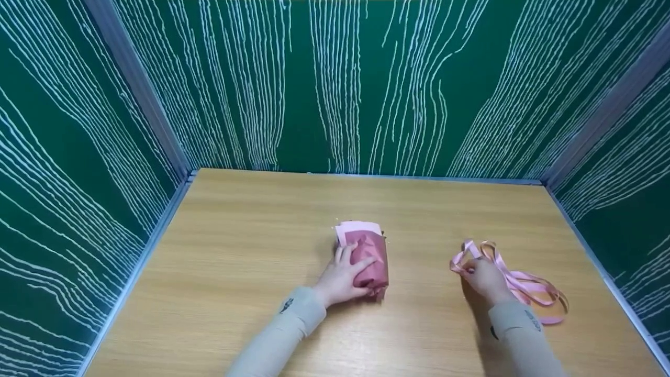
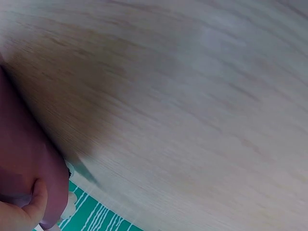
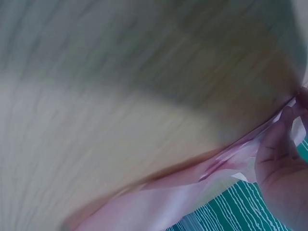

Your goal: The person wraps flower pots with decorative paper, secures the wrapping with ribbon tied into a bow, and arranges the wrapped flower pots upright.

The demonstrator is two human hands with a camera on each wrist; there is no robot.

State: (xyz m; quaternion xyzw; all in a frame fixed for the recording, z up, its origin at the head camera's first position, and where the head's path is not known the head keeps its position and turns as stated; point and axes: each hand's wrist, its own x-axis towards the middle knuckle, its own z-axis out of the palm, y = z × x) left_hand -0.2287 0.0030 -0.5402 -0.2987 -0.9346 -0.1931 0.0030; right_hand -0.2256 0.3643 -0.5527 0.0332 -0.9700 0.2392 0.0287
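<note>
Near the middle of the table lies a bundle wrapped in dusky-pink paper [image 1: 374,254], with a paler pink sheet [image 1: 361,226] showing at its far end. My left hand [image 1: 340,275] holds the bundle from its left side, fingers spread over the paper. In the left wrist view, the thumb [image 2: 36,207] lies against the dark pink paper [image 2: 29,149]. To the right, my right hand [image 1: 486,277] pinches a loop of pink satin ribbon [image 1: 528,285] between thumb and fingertips. Ribbon loops trail to the right behind that hand; the right wrist view shows the ribbon [image 3: 159,202] close up.
A wood-grain table [image 1: 235,225] carries everything. Green panels with white wavy lines [image 1: 298,104] enclose its back and both sides, framed by grey metal posts [image 1: 144,89]. The bundle and the ribbon lie apart, with bare wood between them.
</note>
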